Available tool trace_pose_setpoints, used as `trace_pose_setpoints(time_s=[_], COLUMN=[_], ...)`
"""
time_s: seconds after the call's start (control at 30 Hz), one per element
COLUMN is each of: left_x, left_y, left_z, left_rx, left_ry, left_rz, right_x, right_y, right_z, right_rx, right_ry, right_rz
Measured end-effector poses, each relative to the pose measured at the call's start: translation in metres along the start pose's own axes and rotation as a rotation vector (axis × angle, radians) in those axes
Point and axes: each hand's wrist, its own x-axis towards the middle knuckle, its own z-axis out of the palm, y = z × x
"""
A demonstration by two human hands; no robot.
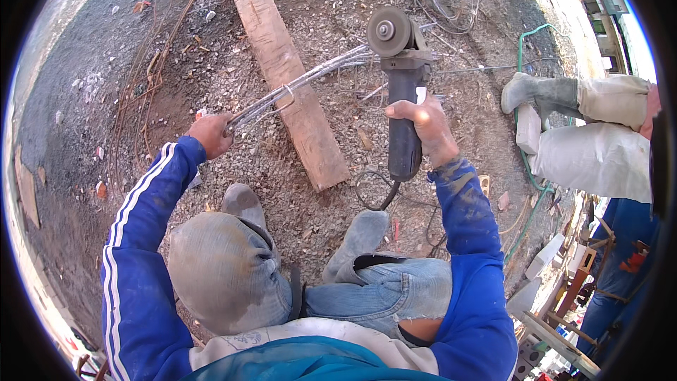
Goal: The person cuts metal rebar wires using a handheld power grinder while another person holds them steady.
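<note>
- Near end of wire bundle (282,95) buried in closed left hand (210,134).
- Grinder (400,85) grip partly covered by right hand (427,127).
- At right edge, other person (599,148) cut off above the legs.

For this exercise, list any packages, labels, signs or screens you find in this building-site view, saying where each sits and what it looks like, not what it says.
None can be made out: no package, sign or screen shows.
Angle grinder: held in the right hand, dark grey body; no label legible.
Wire bundle: gripped by the left hand, lying across the wooden plank; bare metal.
Clutter at the lower right edge is too blurred to tell.
</note>
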Motion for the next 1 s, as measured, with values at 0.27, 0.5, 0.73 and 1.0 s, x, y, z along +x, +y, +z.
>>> trace_pose_setpoints(time_s=[0.27,0.5,0.73,1.0], left_x=[-0.028,-0.069,-0.025,0.011], left_y=[0.038,-0.056,-0.051,-0.027], left_z=[-0.146,-0.026,0.039,0.053], left_rx=[0.271,0.275,0.246,0.166], left_ry=[0.037,0.136,0.128,0.146], left_rz=[0.019,-0.136,-0.148,-0.056], right_x=[-0.059,-0.063,-0.039,0.027], right_y=[-0.031,-0.016,0.010,0.032], right_z=[-0.061,-0.065,-0.037,0.012], right_rx=[0.143,0.123,-0.002,-0.245], right_ry=[0.110,0.128,0.038,-0.048], right_rz=[-0.177,-0.217,-0.049,-0.016])
